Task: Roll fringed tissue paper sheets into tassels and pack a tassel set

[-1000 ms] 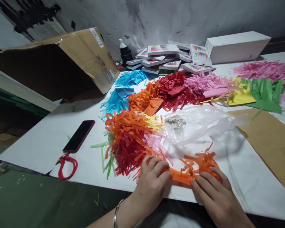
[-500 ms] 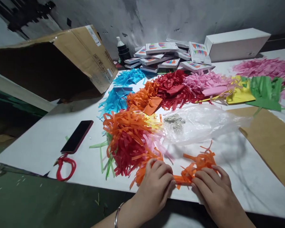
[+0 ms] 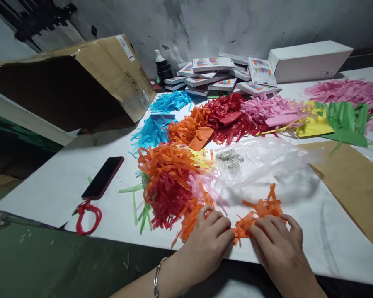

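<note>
An orange paper tassel (image 3: 242, 232) with fringed ends lies at the table's front edge, its narrow middle stretched between my hands. My left hand (image 3: 209, 240), with a silver bangle at the wrist, has its fingers curled over the left part of it. On the right part, my right hand (image 3: 276, 240) is closed with bent fingers. The fingertips are mostly hidden behind the knuckles. Just beyond my left hand is a heap of red fringe (image 3: 170, 203) topped by orange fringe (image 3: 168, 161).
Behind my hands lies a clear plastic bag (image 3: 267, 161) with string-like material inside. Brown paper (image 3: 354, 186) is at the right, a phone (image 3: 102, 178) with a red strap at the left. Farther back are a cardboard box (image 3: 112, 70), flat printed boxes (image 3: 213, 64) and a white box (image 3: 311, 60).
My left hand has shifted slightly right, closer to my right hand, so less of the orange middle shows between them. The view has moved slightly.
</note>
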Action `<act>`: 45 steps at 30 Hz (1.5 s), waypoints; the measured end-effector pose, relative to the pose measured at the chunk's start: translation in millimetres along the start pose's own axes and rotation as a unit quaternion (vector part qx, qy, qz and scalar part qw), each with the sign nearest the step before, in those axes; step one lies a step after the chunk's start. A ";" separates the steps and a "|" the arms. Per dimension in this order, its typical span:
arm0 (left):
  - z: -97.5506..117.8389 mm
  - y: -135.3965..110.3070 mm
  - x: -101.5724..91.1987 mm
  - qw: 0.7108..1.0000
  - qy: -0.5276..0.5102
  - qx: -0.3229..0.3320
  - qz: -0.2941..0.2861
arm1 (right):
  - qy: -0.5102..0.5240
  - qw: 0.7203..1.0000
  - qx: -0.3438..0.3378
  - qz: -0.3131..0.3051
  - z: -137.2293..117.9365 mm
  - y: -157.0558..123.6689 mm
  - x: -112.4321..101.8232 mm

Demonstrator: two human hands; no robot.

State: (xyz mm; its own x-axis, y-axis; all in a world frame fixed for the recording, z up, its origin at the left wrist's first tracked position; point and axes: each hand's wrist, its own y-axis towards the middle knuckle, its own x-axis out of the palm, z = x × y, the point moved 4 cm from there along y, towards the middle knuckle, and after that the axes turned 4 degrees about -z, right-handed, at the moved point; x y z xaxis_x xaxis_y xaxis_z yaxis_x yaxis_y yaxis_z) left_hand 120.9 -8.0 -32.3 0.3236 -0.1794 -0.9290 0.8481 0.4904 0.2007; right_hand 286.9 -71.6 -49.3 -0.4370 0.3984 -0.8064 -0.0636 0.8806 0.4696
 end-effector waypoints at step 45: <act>-2.2 24.9 0.9 0.999 -0.027 -0.031 -0.027 | 0.013 0.999 -0.031 0.014 -4.4 5.7 12.7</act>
State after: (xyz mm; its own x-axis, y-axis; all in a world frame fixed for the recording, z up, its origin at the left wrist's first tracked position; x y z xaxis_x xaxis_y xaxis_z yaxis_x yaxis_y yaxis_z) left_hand 141.4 5.9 -28.8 0.3009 -0.2524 -0.9197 0.8381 0.5301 0.1287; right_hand 277.0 -62.6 -55.3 -0.4620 0.4156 -0.7835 -0.1069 0.8509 0.5143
